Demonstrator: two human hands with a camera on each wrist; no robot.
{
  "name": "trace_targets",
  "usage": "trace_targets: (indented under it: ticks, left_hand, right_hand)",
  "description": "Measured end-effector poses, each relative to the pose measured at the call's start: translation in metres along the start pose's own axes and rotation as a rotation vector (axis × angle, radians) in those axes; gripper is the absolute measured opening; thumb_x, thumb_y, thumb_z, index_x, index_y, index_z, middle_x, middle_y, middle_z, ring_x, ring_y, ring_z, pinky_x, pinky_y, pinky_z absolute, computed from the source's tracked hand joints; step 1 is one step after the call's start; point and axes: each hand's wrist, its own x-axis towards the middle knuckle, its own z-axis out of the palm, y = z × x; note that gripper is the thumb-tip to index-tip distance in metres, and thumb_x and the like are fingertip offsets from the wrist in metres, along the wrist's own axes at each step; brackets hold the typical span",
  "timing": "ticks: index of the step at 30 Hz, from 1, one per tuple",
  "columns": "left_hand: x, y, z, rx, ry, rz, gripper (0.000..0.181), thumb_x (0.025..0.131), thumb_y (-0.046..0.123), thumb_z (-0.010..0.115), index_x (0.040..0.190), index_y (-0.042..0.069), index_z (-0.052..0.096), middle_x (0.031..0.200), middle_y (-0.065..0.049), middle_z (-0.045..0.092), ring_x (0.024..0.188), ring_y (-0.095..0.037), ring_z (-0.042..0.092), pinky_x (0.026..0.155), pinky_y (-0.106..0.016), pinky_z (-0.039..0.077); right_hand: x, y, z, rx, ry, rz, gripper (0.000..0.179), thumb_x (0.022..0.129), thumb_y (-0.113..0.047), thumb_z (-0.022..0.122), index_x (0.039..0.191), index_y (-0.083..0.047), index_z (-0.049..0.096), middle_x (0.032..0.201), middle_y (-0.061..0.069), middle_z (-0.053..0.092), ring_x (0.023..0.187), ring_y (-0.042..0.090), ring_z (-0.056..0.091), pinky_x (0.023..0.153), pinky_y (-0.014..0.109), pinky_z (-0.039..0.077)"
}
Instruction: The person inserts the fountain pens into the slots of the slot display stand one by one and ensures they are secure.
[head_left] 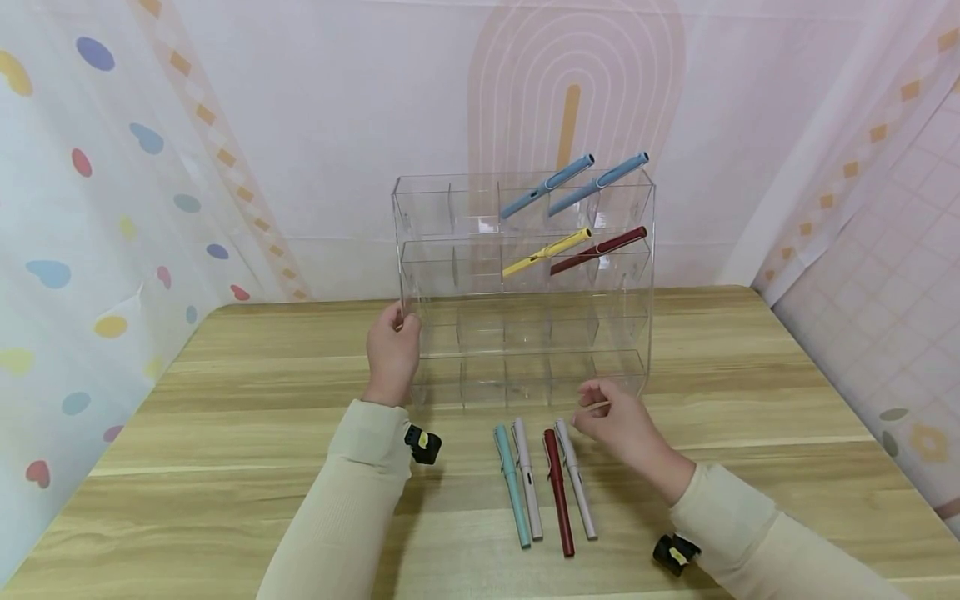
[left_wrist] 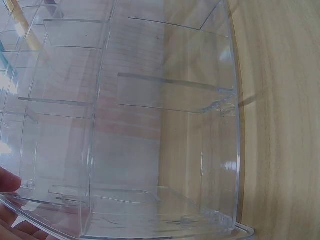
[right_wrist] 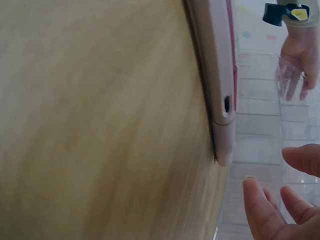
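My left hand (head_left: 393, 354) grips the clear plastic rack (head_left: 478, 265), twelve o'clock: four slim coloured pens (head_left: 546, 186) slotted, four loose pens (head_left: 558, 492) seemingly pending, six o'clock; right hand (head_left: 619, 421) empty, fingers apart.

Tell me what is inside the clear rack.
Inside the clear rack, two blue pens slant in the top row, a yellow pen and a dark red pen in the row below. In the head view, the right hand hides part of the lower right corner.

Passage is being offered to the right of the clear rack (head_left: 483, 392).
Its left edge is being blocked by the left hand (head_left: 393, 354), upper right by 4 slanted pens (head_left: 547, 252), front by 4 lying pens (head_left: 558, 493).
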Motion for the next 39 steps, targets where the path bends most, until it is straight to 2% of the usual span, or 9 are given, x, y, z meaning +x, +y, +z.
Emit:
trace_targets:
  ticks: [7,11,15,20,27,32,39]
  left_hand:
    - [-0.001,0.001,0.0,0.009,0.008,0.015,0.03,0.095,0.016,0.042,0.114,0.004,0.063,0.124,-0.013,0.06,0.077,-0.018,0.042,0.058,-0.027,0.034]
    - [-0.002,0.002,-0.001,0.01,0.004,0.011,0.032,0.095,0.016,0.042,0.117,0.005,0.063,0.125,-0.012,0.06,0.078,-0.018,0.042,0.059,-0.027,0.035]
    - [-0.001,0.002,-0.001,0.01,0.003,0.007,0.033,0.095,0.016,0.043,0.119,0.006,0.063,0.124,-0.012,0.06,0.077,-0.018,0.043,0.057,-0.026,0.034]
    - [-0.001,0.001,-0.001,0.012,0.007,0.016,0.033,0.095,0.015,0.042,0.119,0.005,0.063,0.121,-0.012,0.061,0.079,-0.018,0.043,0.057,-0.025,0.035]
    - [-0.001,0.002,-0.001,0.006,0.008,0.021,0.031,0.096,0.014,0.043,0.117,0.004,0.063,0.117,-0.013,0.062,0.077,-0.018,0.043,0.059,-0.027,0.035]
    - [-0.001,0.002,-0.001,0.0,0.01,0.014,0.034,0.095,0.015,0.043,0.121,0.005,0.062,0.119,-0.013,0.062,0.08,-0.019,0.045,0.061,-0.027,0.036]
    - [-0.001,0.002,0.0,-0.017,0.007,0.01,0.036,0.094,0.014,0.043,0.123,0.004,0.061,0.121,-0.014,0.061,0.098,-0.022,0.049,0.069,-0.03,0.038]
  right_hand:
    - [0.0,0.001,0.009,-0.041,-0.088,0.075,0.043,0.08,-0.002,0.069,0.12,0.005,0.056,0.105,0.017,0.06,0.094,0.028,0.06,0.067,0.033,0.053]
    - [0.001,0.001,0.012,-0.07,-0.119,0.088,0.047,0.077,0.0,0.069,0.122,0.006,0.057,0.101,0.014,0.06,0.091,0.025,0.06,0.064,0.031,0.051]
    - [0.004,0.001,0.015,-0.106,-0.126,0.089,0.049,0.075,0.001,0.071,0.122,0.006,0.057,0.096,0.012,0.06,0.082,0.021,0.057,0.062,0.03,0.05]
    - [0.005,0.0,0.019,-0.124,-0.161,0.104,0.047,0.075,0.005,0.069,0.121,0.006,0.057,0.088,0.01,0.057,0.066,0.017,0.055,0.057,0.029,0.049]
    - [0.007,-0.004,0.021,-0.2,-0.193,0.098,0.045,0.076,0.007,0.065,0.12,0.008,0.057,0.081,0.009,0.055,0.059,0.015,0.052,0.052,0.027,0.045]
    - [0.01,-0.007,0.024,-0.258,-0.211,0.114,0.045,0.076,0.006,0.064,0.121,0.007,0.058,0.08,0.007,0.058,0.056,0.014,0.052,0.051,0.026,0.044]
    - [0.014,-0.009,0.025,-0.358,-0.227,0.093,0.038,0.075,0.004,0.066,0.113,0.006,0.062,0.082,0.006,0.063,0.053,0.012,0.051,0.05,0.024,0.044]
